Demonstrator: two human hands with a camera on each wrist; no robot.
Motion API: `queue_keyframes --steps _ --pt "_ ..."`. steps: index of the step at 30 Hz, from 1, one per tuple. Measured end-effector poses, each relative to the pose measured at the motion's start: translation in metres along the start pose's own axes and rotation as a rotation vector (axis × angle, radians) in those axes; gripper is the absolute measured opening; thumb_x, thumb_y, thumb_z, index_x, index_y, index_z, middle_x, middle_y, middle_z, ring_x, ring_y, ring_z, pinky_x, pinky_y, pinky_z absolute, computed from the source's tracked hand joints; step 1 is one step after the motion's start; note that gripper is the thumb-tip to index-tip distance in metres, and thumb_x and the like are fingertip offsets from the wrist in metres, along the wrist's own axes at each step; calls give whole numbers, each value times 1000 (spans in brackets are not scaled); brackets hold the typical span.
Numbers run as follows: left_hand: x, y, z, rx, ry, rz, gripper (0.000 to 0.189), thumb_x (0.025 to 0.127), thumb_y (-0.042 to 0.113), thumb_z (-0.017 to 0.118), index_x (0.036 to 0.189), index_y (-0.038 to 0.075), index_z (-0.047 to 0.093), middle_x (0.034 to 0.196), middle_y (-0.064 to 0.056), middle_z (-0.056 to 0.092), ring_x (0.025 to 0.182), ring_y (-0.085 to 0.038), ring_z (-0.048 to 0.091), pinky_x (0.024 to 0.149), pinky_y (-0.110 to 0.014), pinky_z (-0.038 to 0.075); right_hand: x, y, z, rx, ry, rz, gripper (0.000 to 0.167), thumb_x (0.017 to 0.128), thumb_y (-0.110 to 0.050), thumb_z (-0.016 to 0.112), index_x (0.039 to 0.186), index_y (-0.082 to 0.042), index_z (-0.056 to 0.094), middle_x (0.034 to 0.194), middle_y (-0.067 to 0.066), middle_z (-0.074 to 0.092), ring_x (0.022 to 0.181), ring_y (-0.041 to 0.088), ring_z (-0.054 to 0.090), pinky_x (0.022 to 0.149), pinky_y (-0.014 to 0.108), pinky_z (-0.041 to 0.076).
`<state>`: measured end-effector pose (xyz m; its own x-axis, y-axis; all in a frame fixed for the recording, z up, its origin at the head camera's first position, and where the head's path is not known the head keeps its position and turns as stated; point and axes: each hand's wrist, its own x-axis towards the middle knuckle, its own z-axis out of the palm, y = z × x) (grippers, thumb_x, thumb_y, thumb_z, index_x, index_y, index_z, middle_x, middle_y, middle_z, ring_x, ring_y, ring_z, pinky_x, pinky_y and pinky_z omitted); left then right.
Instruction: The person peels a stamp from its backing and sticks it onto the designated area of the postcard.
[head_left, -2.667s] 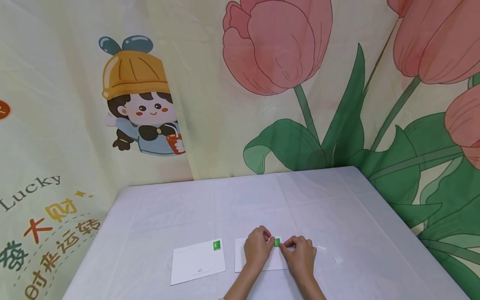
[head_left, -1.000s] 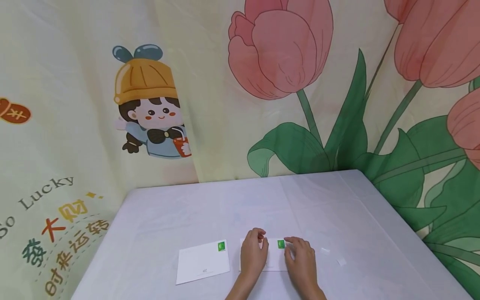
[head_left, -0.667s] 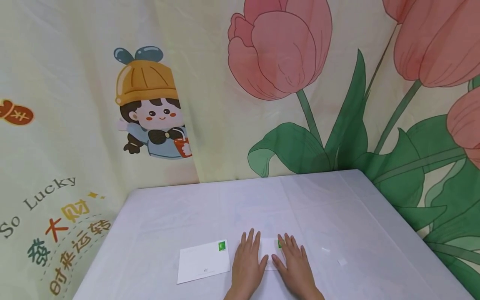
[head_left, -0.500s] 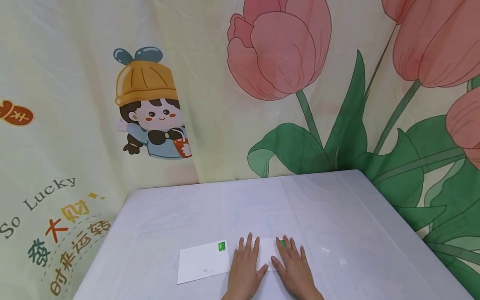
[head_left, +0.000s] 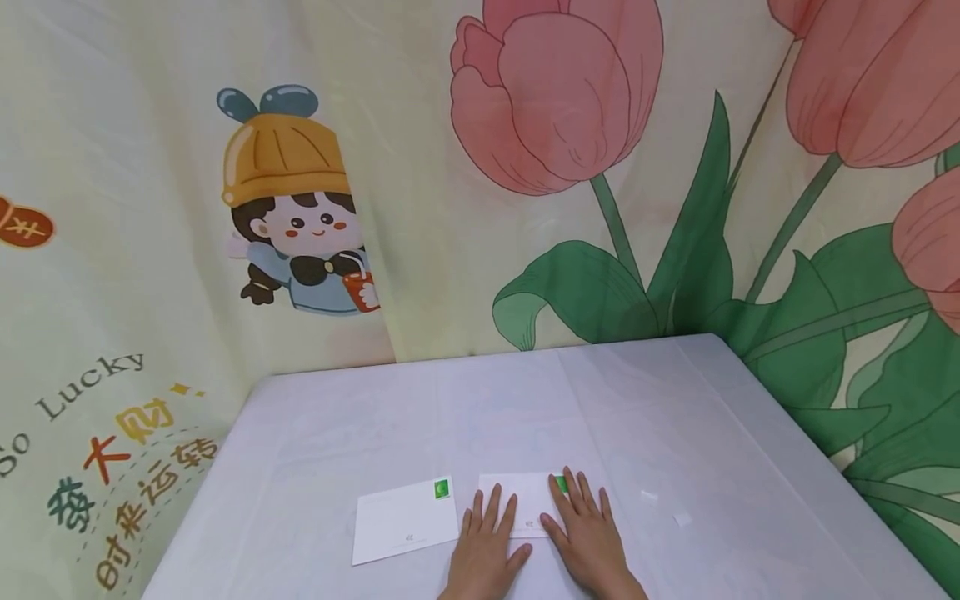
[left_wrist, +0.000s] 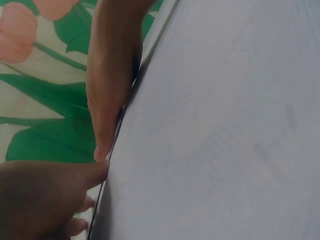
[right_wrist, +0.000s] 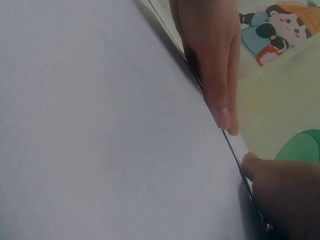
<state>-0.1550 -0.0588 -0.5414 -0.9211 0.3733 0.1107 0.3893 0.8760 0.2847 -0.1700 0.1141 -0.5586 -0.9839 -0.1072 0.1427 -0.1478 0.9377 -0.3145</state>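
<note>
A white envelope (head_left: 532, 503) with a green stamp (head_left: 561, 484) at its upper right corner lies on the table before me. My right hand (head_left: 588, 533) rests flat over its right side, fingers straight and slightly spread, with fingertips over part of the stamp. My left hand (head_left: 483, 546) lies flat over its lower left part, fingertips pointing away. A second white envelope (head_left: 393, 527), bearing its own green stamp (head_left: 442, 488), lies to the left, slightly tilted. The left wrist view catches both hands edge-on, low against the envelope's surface.
Two small pale scraps of paper or film lie to the right: one scrap (head_left: 649, 497) nearer the hand, another scrap (head_left: 681, 520) farther out. A white cloth covers the table (head_left: 375, 417). Behind it hangs a printed curtain (head_left: 420, 208) with tulips and a cartoon figure.
Both hands left the stamp's edges, where fingers were pinching, then flattened onto the envelope. The left hand has since slid back toward me; the right stays over the stamp.
</note>
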Motion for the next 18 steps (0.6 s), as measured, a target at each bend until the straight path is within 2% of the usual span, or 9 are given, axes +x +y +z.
queue_keyframes --steps 8,18 --pt "1 3 -2 36 21 -7 65 88 46 54 136 4 43 144 -21 31 131 -44 23 101 -55 25 2 -1 0 -13 2 2 62 91 -54 43 139 -14 41 148 11 28 136 33 19 105 57 11" --pt "5 3 -15 9 -42 -37 62 81 43 64 129 5 52 138 -21 40 126 -45 32 97 -56 31 2 -5 -2 53 25 16 55 89 -46 53 133 -12 50 142 13 38 132 36 28 102 60 17"
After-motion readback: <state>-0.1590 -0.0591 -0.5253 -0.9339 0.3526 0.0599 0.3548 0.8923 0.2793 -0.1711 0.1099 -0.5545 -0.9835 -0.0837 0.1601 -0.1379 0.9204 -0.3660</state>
